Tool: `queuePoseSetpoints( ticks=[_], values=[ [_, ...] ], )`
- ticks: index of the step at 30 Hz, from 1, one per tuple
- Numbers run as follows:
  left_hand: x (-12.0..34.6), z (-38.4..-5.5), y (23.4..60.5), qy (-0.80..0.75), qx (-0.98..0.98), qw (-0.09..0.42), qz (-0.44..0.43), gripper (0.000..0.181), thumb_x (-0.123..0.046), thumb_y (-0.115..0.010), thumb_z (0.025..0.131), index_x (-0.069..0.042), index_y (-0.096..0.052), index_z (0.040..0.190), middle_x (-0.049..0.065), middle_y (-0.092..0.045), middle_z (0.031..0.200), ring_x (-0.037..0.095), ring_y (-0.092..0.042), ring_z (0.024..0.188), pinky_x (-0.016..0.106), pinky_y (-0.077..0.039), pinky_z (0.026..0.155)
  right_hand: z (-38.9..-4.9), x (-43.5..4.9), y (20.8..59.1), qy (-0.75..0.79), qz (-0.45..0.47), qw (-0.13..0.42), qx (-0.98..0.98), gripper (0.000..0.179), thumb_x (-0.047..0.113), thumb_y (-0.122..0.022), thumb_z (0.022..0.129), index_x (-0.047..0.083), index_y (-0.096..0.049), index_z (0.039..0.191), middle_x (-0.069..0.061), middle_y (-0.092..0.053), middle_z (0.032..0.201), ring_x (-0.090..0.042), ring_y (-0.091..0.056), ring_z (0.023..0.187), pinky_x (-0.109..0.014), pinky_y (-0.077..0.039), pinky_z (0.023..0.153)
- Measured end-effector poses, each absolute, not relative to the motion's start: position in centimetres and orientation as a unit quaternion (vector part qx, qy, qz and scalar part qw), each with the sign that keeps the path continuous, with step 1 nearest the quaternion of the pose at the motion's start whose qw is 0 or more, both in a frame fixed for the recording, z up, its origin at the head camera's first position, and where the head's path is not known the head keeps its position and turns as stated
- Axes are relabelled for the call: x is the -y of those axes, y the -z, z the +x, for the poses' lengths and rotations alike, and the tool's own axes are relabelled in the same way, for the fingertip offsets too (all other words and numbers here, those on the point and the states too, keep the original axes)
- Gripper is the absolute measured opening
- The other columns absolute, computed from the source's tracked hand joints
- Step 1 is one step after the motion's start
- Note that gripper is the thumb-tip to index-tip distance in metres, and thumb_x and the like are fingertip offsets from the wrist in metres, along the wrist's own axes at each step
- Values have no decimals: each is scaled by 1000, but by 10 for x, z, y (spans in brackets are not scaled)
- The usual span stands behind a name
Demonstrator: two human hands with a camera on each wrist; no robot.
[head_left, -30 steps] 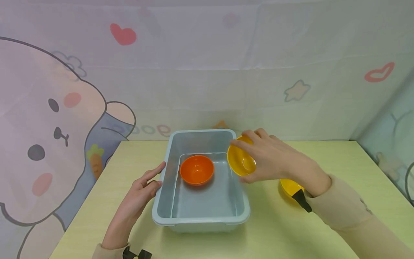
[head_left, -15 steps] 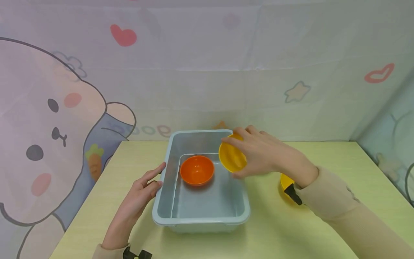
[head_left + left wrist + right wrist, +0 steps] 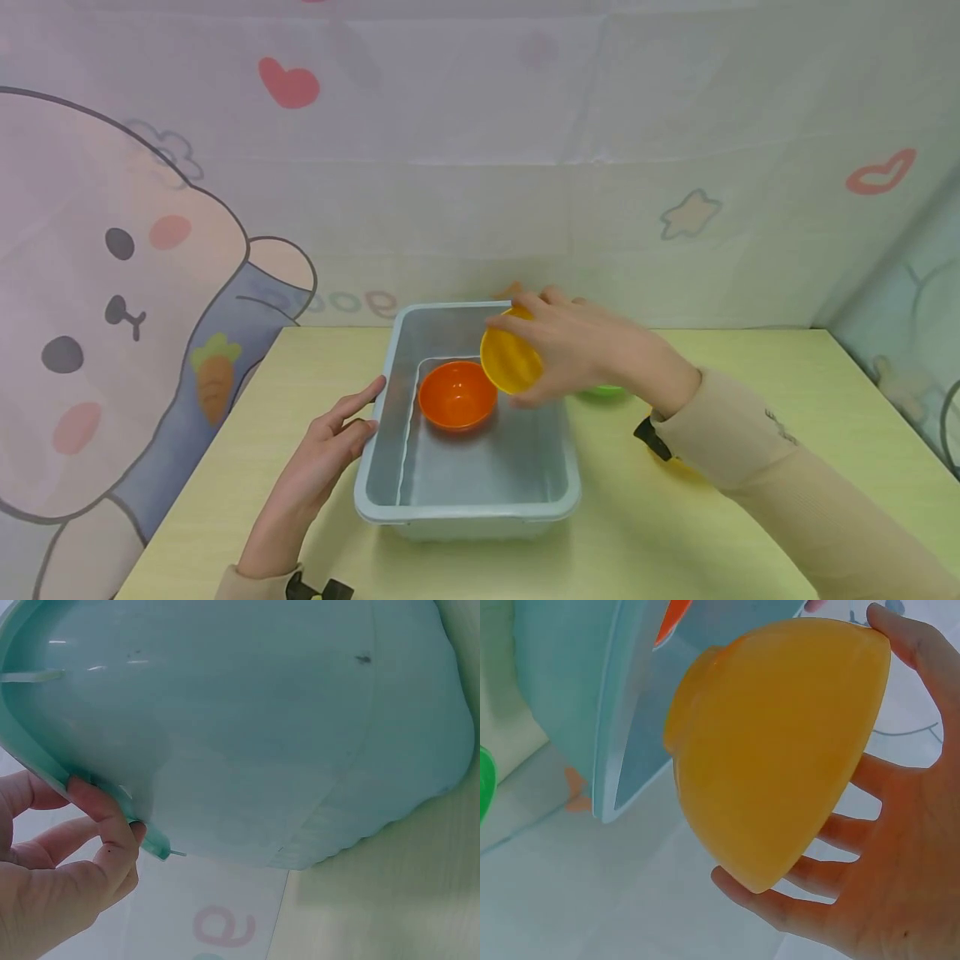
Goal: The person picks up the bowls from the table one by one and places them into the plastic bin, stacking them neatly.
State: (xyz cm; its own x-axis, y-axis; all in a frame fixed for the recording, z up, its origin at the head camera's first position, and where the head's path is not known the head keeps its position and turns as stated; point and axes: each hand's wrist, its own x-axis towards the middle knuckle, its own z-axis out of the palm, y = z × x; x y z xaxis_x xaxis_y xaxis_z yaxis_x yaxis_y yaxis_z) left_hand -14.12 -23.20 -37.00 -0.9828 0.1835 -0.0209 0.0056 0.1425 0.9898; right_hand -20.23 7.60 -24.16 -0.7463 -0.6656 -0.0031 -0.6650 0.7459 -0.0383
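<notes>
Nearest, the left hand (image 3: 318, 454) is holding the bin (image 3: 465, 512) by its left rim, bent fingers tucking at the lip, well in from the left edge of the bench (image 3: 213, 508); if it were tugging, the bin could be twisting under the other hand. Beyond the bin's near rim, bare floor is stretching up to the orange bowl (image 3: 457, 398), which is sitting upright nearer the left wall, so the near right corner is seeming the roomiest spot for lowering. On the right, the sleeve (image 3: 727, 442) is partly hiding a yellow piece (image 3: 682, 473); a dropping forearm could be catching it. Farther in, the right hand (image 3: 581, 342) is gripping the yellow bowl (image 3: 512, 360), thumb and fingers spreading wide across its rim, and is keeping it tilted over the bin's right part. Only fingertips are bearing on that smooth rim, so a slip could be letting it fall, and drifting left could be knocking it against the orange bowl. Just outside the right wall, a green item (image 3: 604, 391) is lying mostly hidden. Past the bin's far rim, the backdrop (image 3: 450, 217) is hanging close along the bench's far edge, leaving little room behind.
</notes>
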Motion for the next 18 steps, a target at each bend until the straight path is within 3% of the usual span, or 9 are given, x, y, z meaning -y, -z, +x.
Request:
queuePoseSetpoints(
  ticks=[10,18],
  values=[
    [232,-142,370,-650,-755,66,60,55,-9,-47,97,-16,-34,151,7,-35,145,10,-65,92,18,-47,90,-208,-60,241,10,-350,52,-935,78,56,-69,74,29,-43,144,-8,-37,143,-30,-39,125,-46,-47,93],
    [233,-143,372,-651,-753,69,62,56,-10,-47,98,-17,-34,151,5,-33,146,10,-65,91,18,-47,91,-213,-49,243,12,-347,70,-935,76,54,-69,75,30,-44,142,-4,-41,137,-26,-35,126,-41,-50,86]
  ],
)
